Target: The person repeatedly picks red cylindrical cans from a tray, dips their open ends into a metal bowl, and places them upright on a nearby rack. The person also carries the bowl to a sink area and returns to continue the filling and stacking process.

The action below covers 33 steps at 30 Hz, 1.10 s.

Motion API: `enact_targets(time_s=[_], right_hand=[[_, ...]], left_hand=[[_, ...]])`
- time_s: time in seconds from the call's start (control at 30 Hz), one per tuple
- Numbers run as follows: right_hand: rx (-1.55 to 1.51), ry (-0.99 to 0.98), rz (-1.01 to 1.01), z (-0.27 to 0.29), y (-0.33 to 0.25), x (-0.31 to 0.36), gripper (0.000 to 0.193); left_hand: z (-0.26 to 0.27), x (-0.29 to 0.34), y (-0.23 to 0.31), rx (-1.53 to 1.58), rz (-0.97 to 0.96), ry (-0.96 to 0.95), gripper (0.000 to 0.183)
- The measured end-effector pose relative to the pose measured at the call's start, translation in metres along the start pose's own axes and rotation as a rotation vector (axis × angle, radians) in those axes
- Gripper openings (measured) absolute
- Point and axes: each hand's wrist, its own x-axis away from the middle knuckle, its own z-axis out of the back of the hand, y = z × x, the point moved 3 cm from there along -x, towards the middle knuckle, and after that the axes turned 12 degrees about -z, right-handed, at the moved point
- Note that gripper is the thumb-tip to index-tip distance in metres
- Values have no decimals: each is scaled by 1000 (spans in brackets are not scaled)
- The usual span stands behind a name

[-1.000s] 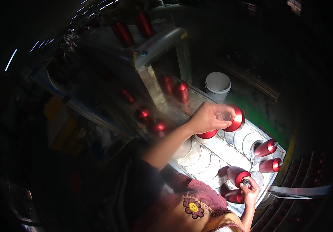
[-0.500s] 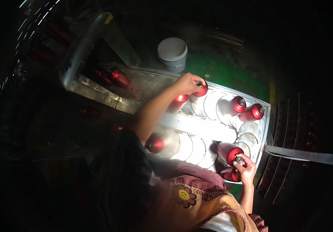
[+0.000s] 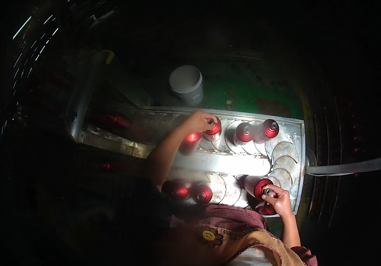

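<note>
On the metal carousel tray, the left hand reaches to the far row and pinches the top of a red can, fingers closed around its neck. At the tray's near right corner, the right hand grips another red can by its nozzle. Seating each can well likely means lowering it upright, centred in its round pocket, before letting go.

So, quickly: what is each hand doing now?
Left hand: closed on top of a red can.
Right hand: gripping top of another red can.
</note>
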Motion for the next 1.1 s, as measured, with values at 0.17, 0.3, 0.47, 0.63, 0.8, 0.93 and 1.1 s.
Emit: enact_targets(time_s=[0.17, 0.3, 0.47, 0.63, 0.8, 0.93, 1.1], right_hand=[[13, 64, -67, -12, -11, 8, 29], [-41, 141, 96, -14, -23, 20, 28], [-52, 245, 167, 14, -42, 22, 27], [-60, 294, 281, 45, -68, -5, 29], [-22, 185, 297, 39, -103, -50, 25], [146, 189, 254, 28, -128, -89, 23], [182, -55, 288, 9, -139, -137, 23]], left_hand=[[28, 20, -31, 164, 51, 5, 28], [67, 32, -69, 264, -33, 365, 25], [86, 57, -96, 213, -110, 565, 21], [97, 106, -61, 19, -329, 838, 19], [91, 190, -11, 146, -286, 929, 19], [71, 266, 19, 68, -156, 1010, 20], [40, 345, 25, 39, -79, 1175, 22]])
